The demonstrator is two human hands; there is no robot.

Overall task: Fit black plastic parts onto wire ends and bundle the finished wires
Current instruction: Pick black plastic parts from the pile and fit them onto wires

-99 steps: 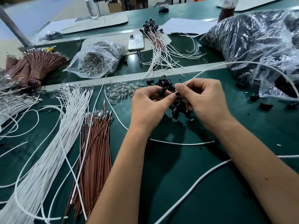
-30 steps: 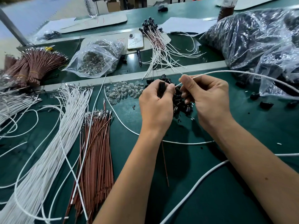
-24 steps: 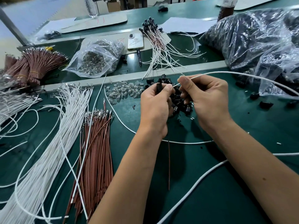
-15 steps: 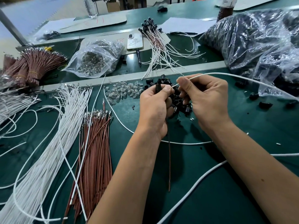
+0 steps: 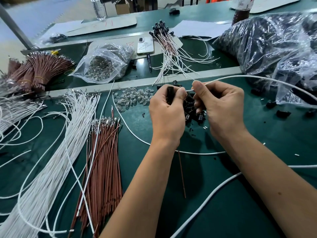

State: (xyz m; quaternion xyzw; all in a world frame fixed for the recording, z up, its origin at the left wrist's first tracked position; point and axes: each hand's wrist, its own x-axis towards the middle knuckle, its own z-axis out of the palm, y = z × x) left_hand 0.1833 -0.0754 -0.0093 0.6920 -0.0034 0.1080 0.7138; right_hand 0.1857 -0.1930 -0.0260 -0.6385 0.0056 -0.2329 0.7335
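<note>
Green matting covers the surface point(image 5: 223, 212), and along its near left edge lie a long sheaf of loose white wires point(image 5: 56, 157) and, beside it, a bundle of brown wires with metal terminals point(image 5: 103, 162). A single thin brown wire point(image 5: 182, 176) hangs below the left hand point(image 5: 166, 115), whose fingers are curled round a small black plastic tube-shaped part point(image 5: 170, 96). Just beside it, the right hand point(image 5: 221, 107) pinches the end of a long white wire point(image 5: 257, 79) between thumb and forefinger, its tip almost touching the left hand; the wire arcs away toward the right edge. Under and between both hands sits a heap of loose black plastic parts point(image 5: 192, 107), with a scatter of small clear bulbs point(image 5: 133, 98) to its left. Past a pale metal strip point(image 5: 120, 85) crossing the surface, a clear bag of metal pieces point(image 5: 103, 64) lies near a white phone point(image 5: 145, 47) and a fan of finished wires capped in black point(image 5: 169, 54). A big crinkled plastic sack of black parts point(image 5: 274, 45) fills the far right corner.
</note>
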